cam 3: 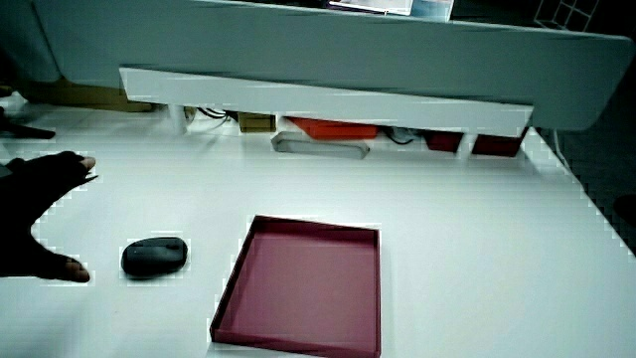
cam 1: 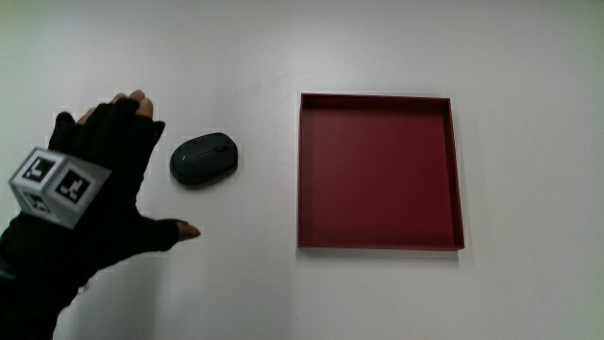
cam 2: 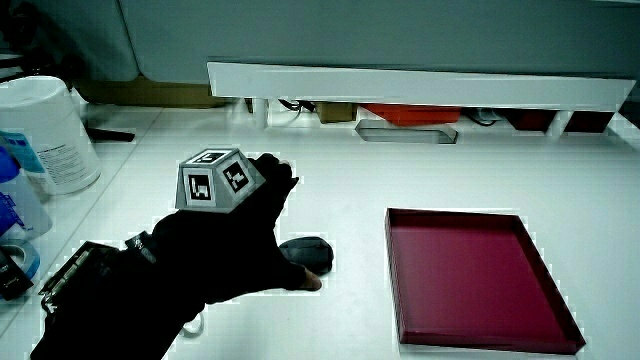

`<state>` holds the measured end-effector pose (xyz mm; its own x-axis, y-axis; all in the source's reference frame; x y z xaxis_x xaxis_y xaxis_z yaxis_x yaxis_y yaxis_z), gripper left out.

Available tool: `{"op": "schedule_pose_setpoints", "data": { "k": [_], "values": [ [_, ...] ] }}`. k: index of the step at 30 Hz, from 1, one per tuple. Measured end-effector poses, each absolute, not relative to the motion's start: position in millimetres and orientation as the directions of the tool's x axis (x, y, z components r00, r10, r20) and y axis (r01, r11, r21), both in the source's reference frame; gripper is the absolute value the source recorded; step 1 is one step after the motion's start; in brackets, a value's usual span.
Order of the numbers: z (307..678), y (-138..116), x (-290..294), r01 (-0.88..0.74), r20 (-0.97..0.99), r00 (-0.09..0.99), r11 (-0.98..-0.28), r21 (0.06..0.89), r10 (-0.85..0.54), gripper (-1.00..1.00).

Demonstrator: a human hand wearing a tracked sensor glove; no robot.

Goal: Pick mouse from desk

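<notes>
A dark grey mouse (cam 1: pixel 204 158) lies on the white desk (cam 1: pixel 245 283) between the hand and a red tray. Both side views show it too (cam 2: pixel 305 252) (cam 3: pixel 154 256). The gloved hand (cam 1: pixel 118 184) is beside the mouse, not touching it, with fingers spread and thumb held apart, holding nothing. A patterned cube (cam 1: pixel 52 184) sits on the back of the glove. In a side view the hand (cam 2: pixel 240 240) partly covers the mouse; the hand (cam 3: pixel 40 224) also shows at the picture's edge in a side view.
A shallow square red tray (cam 1: pixel 380 244) stands beside the mouse, seen in both side views (cam 2: pixel 470 335) (cam 3: pixel 298 343). A white shelf (cam 2: pixel 400 85) runs along the low partition. A white canister (cam 2: pixel 45 135) and small items stand at the table's edge.
</notes>
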<state>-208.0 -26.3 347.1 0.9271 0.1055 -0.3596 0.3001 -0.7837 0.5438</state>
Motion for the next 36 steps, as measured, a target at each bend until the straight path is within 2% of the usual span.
{"op": "schedule_pose_setpoints", "data": {
  "k": [1,2,16,21,36],
  "values": [
    [359,-31,-212,0.379,-0.387,0.904,-0.758,0.531,0.181,0.00],
    [354,-33,-207,0.318,-0.366,0.922,-0.788,0.527,0.128,0.00],
    [412,-68,-199,0.294,-0.361,0.931,-0.691,0.660,0.052,0.00],
    [430,-71,-198,0.259,-0.331,0.943,-0.660,0.705,0.016,0.00],
    [471,-74,-198,0.216,-0.284,0.959,-0.614,0.759,-0.015,0.00]
  ]
}}
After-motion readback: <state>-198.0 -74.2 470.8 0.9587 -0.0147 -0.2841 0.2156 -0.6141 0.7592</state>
